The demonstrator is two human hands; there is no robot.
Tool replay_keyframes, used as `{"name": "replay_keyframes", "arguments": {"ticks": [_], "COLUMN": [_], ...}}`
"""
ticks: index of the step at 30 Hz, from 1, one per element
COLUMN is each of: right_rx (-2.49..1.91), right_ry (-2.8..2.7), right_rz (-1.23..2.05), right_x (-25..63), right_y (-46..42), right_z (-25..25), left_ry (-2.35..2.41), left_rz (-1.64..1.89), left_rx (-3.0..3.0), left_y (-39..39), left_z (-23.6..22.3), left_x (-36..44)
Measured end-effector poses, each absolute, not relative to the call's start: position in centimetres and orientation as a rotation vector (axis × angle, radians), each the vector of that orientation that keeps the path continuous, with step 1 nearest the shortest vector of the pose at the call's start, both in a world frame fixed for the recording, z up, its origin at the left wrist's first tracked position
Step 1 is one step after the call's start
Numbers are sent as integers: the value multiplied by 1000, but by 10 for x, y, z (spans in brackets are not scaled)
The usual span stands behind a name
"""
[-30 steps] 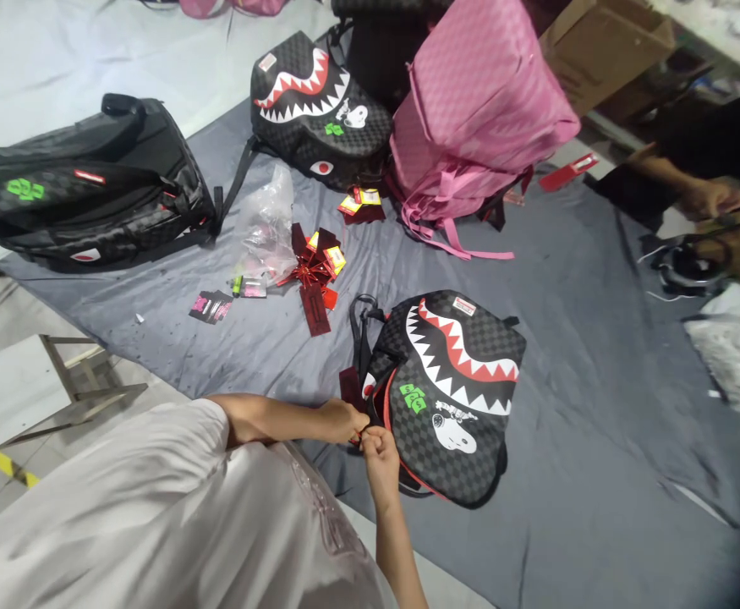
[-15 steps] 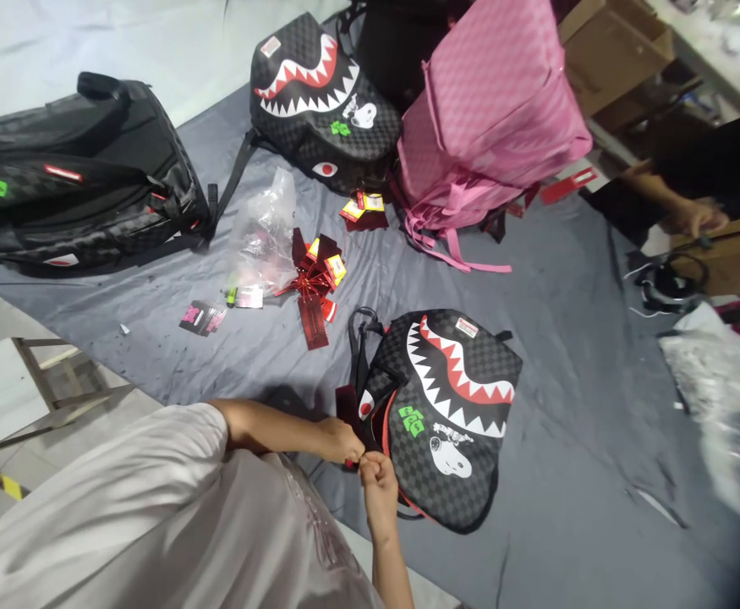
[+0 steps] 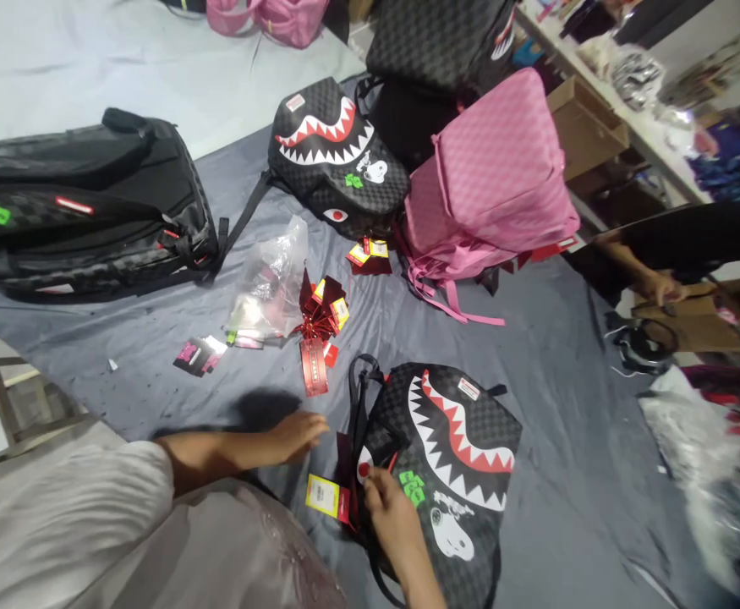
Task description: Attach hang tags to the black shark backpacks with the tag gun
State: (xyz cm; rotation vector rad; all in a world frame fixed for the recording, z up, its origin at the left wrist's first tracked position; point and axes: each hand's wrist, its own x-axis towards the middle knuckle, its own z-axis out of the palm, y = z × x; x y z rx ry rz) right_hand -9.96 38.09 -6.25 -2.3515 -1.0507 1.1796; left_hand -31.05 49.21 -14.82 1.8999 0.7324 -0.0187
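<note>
A black checkered backpack (image 3: 387, 423) with a shark-mouth print lies in front of me on the grey cloth. My right hand (image 3: 395, 512) is closed at its left side, by the red-trimmed opening and the eye print; what the fingers pinch is hidden. A yellow and red hang tag (image 3: 326, 497) lies beside that side, left of the hand. My left hand (image 3: 299, 436) is off the backpack, fingers stretched and nothing in them, over the cloth. Beyond it a bunch of red hang tags (image 3: 315, 364) lies beside a clear plastic bag (image 3: 268, 279).
A large black backpack (image 3: 90, 203) lies at the left. Another shark-print backpack (image 3: 325, 161) and a pink backpack (image 3: 502, 161) stand at the back. Printed cards (image 3: 200, 355) lie left of the plastic bag. A co-worker's hand (image 3: 661, 288) is over a cardboard box (image 3: 693, 317) at the right.
My hands were together at the backpack's lower left edge. Now the left has drawn away to the left and opened, and the right has moved along the backpack's side. The yellow-red tag now shows.
</note>
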Motion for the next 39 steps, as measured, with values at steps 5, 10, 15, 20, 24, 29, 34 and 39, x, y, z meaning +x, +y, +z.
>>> {"name": "replay_keyframes", "arguments": {"ticks": [5,10,15,20,24,29,34,39], "right_rx": [-2273,-2444,-2621,-2630,-2533,-2426,-2307,-2111], "right_ry": [-1147,-1010,-1027,-1272,-1491,-1723,-1901,-2044], "right_rz": [971,762,754,685,734,819,822,973], "right_x": [-87,-84,-85,-92,-112,-156,-209,-255], "right_y": [598,763,809,752,670,582,523,487], "right_z": [-125,-212,-240,-199,-152,-122,-114,-130], "left_ry": [1040,1413,1968,2535,2638,2503,2474,2517], "left_rz": [60,339,382,263,127,104,106,74], "left_rx": [1862,1889,1752,1275,1025,953,1031,1015], "left_y": [546,534,504,479,449,385,317,286], "left_z": [-145,-146,-139,-118,-115,-100,-44,-4], "left_x": [-398,-497,-594,-639,-653,-660,-667,-703]}}
